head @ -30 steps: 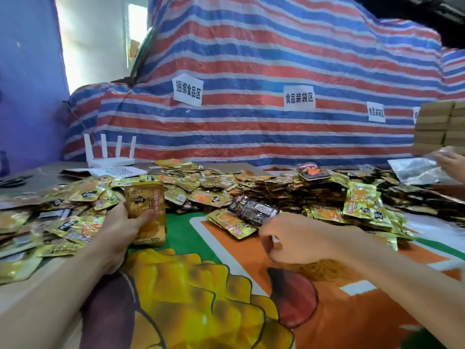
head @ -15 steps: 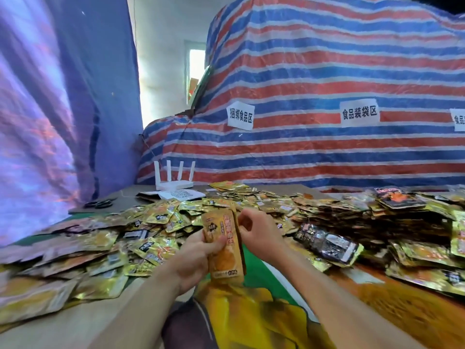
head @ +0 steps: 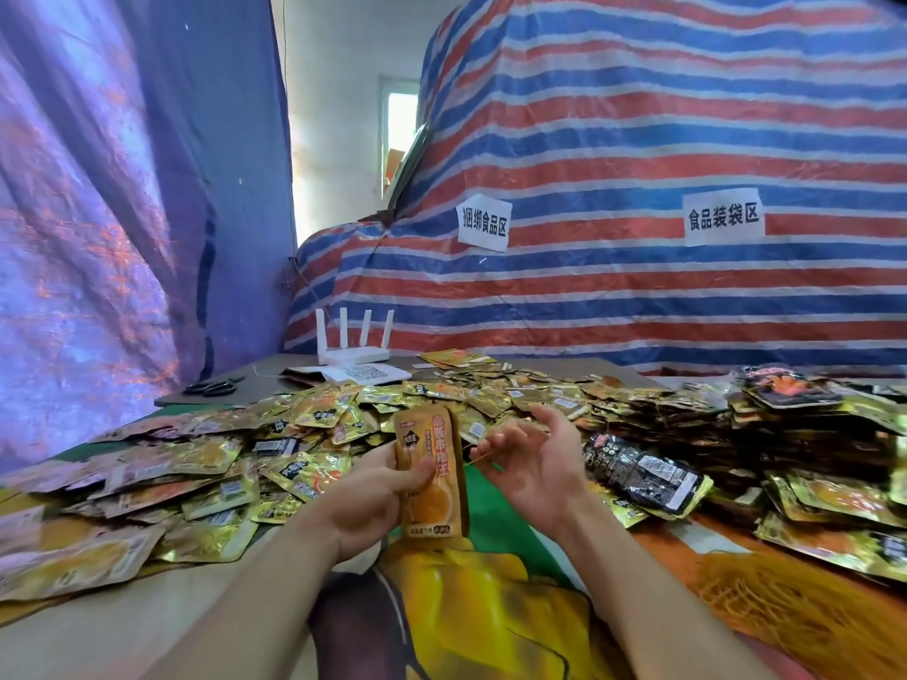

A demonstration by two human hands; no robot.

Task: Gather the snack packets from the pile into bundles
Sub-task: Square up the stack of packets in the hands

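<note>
Before a striped tarpaulin [head: 638,296], the desk [head: 122,625] carries a pile of snack packets [head: 304,434] just beyond the left hand [head: 373,503], which is clamped on an upright orange bundle [head: 432,476], while the right hand [head: 535,458] beside it has fingers spread, pinching a thin band.

Behind table: white four-antenna router [head: 354,342] beside QR-code sheet [head: 365,373], black scissors [head: 214,386] at left, two paper signs [head: 484,229] on striped tarp [head: 638,139].
</note>
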